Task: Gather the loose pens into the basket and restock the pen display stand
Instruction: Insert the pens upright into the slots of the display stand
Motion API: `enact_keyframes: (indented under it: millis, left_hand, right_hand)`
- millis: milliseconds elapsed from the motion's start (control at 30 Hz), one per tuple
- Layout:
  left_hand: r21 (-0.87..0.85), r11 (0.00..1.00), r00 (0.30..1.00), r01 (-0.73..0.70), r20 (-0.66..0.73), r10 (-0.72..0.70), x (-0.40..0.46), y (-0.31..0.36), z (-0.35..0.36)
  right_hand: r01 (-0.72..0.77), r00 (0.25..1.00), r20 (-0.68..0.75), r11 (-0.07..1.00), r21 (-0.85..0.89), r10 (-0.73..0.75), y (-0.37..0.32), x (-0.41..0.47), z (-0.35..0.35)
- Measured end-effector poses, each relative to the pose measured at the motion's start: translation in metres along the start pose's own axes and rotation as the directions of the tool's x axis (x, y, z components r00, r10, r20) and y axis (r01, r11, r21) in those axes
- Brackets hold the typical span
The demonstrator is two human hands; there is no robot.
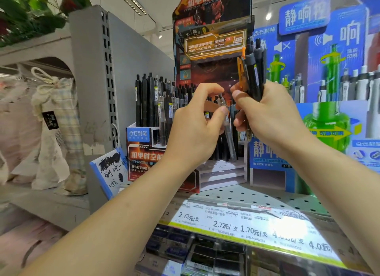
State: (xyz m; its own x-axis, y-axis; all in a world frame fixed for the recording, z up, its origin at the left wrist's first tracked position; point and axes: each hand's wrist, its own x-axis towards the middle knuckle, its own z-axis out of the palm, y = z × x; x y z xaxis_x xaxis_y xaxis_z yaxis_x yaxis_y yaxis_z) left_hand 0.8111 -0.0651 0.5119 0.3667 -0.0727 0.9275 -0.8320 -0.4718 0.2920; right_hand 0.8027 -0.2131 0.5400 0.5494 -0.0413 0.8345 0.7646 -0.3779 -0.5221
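Restocking appears under way: our right hand [267, 113] clasps a bundle of pens [254, 74] upright before the display stand [213, 39], our left hand [197, 127] pinches one clear pen [227, 123], which we judge must next drop into a slot

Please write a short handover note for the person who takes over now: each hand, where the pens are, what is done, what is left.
Left hand: pinches one clear pen, upright, in front of the display stand.
Right hand: grips a bundle of pens, mostly black, one orange, tips up.
Stand: left compartments already hold many black and clear pens; the middle rows hold pens too.
Done: pens are in hand at the stand.
Left: probably slot the clear pen, then the bundle. No basket is in view.
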Motion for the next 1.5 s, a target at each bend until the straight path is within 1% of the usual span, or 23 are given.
enact_keyframes:
  millis: [133,267,333,400,500,600,667,733,767,833,900,933,1000,1067,1100,1167,1233,1300,1333,1500]
  left_hand:
    - [0.06,0.998,0.998,0.002,0.07,-0.006,-0.001,0.002,0.004]
    - [0.271,0.962,0.98,-0.019,0.196,-0.036,-0.001,0.002,0.01]
    - [0.361,0.933,0.96,0.007,0.257,-0.107,0.0,0.001,0.012]
    - [0.416,0.908,0.938,0.051,0.293,-0.187,0.003,-0.001,0.014]
    - [0.436,0.897,0.92,0.073,0.318,-0.229,0.006,-0.003,0.015]
    - [0.378,0.922,0.925,0.083,0.314,-0.212,0.007,-0.001,0.015]
    - [0.265,0.958,0.954,0.114,0.241,-0.18,0.008,-0.001,0.013]
    - [0.092,0.991,0.99,0.101,0.089,-0.109,0.004,-0.001,0.007]
    - [-0.006,0.997,0.996,0.083,0.012,-0.083,0.002,-0.001,0.003]
    - [-0.182,0.981,0.992,0.063,-0.097,-0.082,-0.003,0.0,-0.003]
    - [-0.278,0.957,0.981,0.083,-0.148,-0.128,-0.004,0.0,-0.006]
    - [-0.307,0.947,0.978,0.091,-0.153,-0.144,-0.003,0.001,-0.007]
    - [-0.298,0.953,0.982,0.058,-0.157,-0.108,-0.003,0.002,-0.008]
    - [-0.259,0.965,0.983,0.024,-0.172,-0.071,-0.005,0.003,-0.009]
    - [-0.27,0.962,0.981,0.03,-0.178,-0.081,-0.005,0.003,-0.01]
    - [-0.318,0.946,0.975,0.058,-0.185,-0.122,-0.005,0.004,-0.012]
    - [-0.397,0.913,0.958,0.095,-0.213,-0.193,-0.004,0.008,-0.013]
    - [-0.466,0.877,0.922,0.122,-0.274,-0.274,-0.002,0.011,-0.017]
    - [-0.474,0.873,0.904,0.118,-0.312,-0.292,-0.002,0.012,-0.019]
    - [-0.45,0.892,0.874,0.046,-0.415,-0.255,-0.008,0.007,-0.032]
  right_hand:
    - [0.003,1.0,0.0,1.0,-0.012,-0.003,0.002,0.001,-0.001]
    - [-0.002,1.0,-0.004,1.0,0.016,0.002,0.003,0.002,-0.003]
    - [0.002,1.0,-0.004,1.0,0.023,-0.002,0.003,0.001,-0.002]
    - [-0.005,1.0,0.003,0.999,0.052,0.005,0.003,0.001,-0.001]
    - [-0.037,0.999,0.032,0.994,0.099,0.034,0.004,0.002,-0.001]
    - [-0.067,0.997,0.055,0.989,0.129,0.06,0.003,0.002,-0.001]
    - [-0.062,0.996,0.065,0.991,0.12,0.054,0.002,0.002,-0.001]
    - [-0.054,0.996,0.074,0.993,0.105,0.046,0.002,0.001,-0.001]
    - [-0.053,0.996,0.081,0.994,0.096,0.045,0.001,0.001,-0.001]
    - [-0.043,0.994,0.103,0.997,0.07,0.036,0.0,0.0,-0.001]
    - [-0.014,0.988,0.154,0.999,0.035,0.008,-0.001,-0.002,-0.001]
    - [0.007,0.981,0.194,1.0,0.017,-0.011,-0.001,-0.004,0.0]
    - [0.059,0.96,0.275,0.998,-0.016,-0.053,-0.002,-0.008,0.002]
    - [0.084,0.948,0.309,0.996,-0.014,-0.076,-0.002,-0.01,0.002]
    - [0.08,0.947,0.313,0.997,0.0,-0.076,-0.003,-0.01,0.002]
    - [0.05,0.947,0.315,0.998,0.046,-0.061,-0.003,-0.01,0.002]
    - [-0.026,0.959,0.282,0.988,0.153,-0.018,-0.004,-0.009,0.0]
    - [-0.104,0.973,0.228,0.96,0.26,0.044,-0.003,-0.008,-0.002]
    - [-0.121,0.976,0.21,0.954,0.276,0.063,-0.002,-0.006,-0.003]
    - [-0.142,0.972,0.219,0.957,0.251,0.087,0.001,-0.002,-0.001]
